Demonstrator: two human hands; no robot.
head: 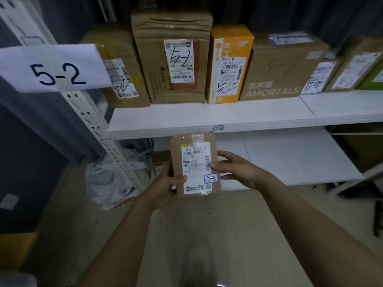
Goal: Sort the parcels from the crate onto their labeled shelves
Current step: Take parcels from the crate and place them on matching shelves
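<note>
Fingers: left hand and right hand both clasping the parcel by its side edges, thumbs on its face.
Parcel: upright in mid-air, just below the upper shelf rim, 5-3 tag showing.
Done: boxes marked 5-2 lined up on that shelf.
Left: this one, probably bound for a 5-3 shelf; crate out of view.
Room: white lower shelf beyond, plastic bag left, pale floor.
</note>
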